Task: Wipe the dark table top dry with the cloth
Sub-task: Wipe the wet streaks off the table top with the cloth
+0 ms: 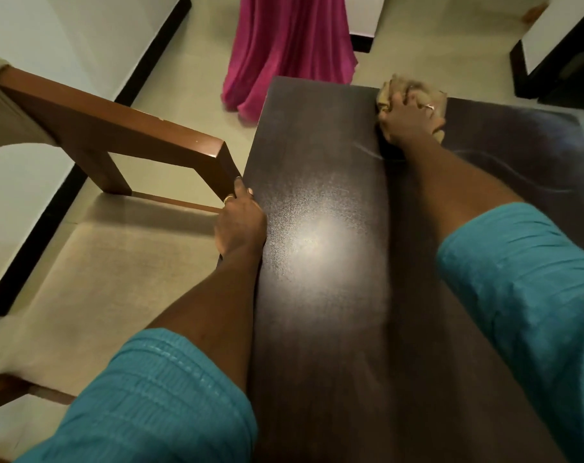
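As the right hand (409, 120) pressed a bunched tan cloth (414, 95) against the far edge of the dark bench (320, 295), in the upper right of the frame, the arm stretched nearly straight, a reach that looked meant to carry the wipe to the end of the top. Its fingers (401, 100) were curled down over the cloth, gripping it in a wad under the palm; a ring showed on one of them. The left hand (239, 225) sat at the bench's left edge near the middle of the frame, fingers (240, 188) pressed together and hooked over the rim, apparently to brace the body and steady the bench during the stretch. It lay just beside the corner of a brown wooden chair (117, 128), whose pale woven seat filled the lower left. The bench top was flat, matte and faintly grained, with a soft glare at its centre and thin curved streaks, probably moisture, trailing to the right of the cloth. Both forearms emerged from crinkled teal sleeves (150, 396). Pleated magenta fabric (284, 48) hung to the pale tiled floor (197, 75) at top centre.
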A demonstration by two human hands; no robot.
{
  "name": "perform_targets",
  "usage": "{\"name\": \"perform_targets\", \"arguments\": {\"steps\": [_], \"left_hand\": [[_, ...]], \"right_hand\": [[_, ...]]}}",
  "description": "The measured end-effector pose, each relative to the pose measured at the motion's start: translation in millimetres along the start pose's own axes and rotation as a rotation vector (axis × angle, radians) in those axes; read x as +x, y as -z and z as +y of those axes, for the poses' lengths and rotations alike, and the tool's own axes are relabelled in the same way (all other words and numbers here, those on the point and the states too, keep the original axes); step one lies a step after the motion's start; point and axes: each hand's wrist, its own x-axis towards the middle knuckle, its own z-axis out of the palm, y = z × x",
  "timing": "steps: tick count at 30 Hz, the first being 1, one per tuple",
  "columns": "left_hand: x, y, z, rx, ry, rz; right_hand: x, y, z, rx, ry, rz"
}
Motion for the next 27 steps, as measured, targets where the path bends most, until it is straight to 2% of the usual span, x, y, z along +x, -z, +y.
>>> {"name": "perform_targets", "arguments": {"steps": [6,11,14,18,22,27], "left_hand": [[-1,1,1,-0.007,0.002,-0.008],[-3,4,0,-0.048,0.017,-0.054],[-11,10,-1,-0.058,-0.031,-0.010],[-25,13,-4,0.103,-0.158,0.099],[-53,4,11,0.156,-0.202,0.068],[-93,-22,53,0.176,-0.338,-0.002]], "right_hand": [[-11,-12,-22,0.045,0.055,-0.024],[-98,-36,-91,-0.026,0.411,-0.117],[-151,-44,-98,-0.091,0.497,-0.137],[-145,-42,-49,0.003,0.361,-0.154],[-126,-20,18,0.062,0.132,-0.077],[-115,-1,105,0.133,-0.100,-0.037]]}}
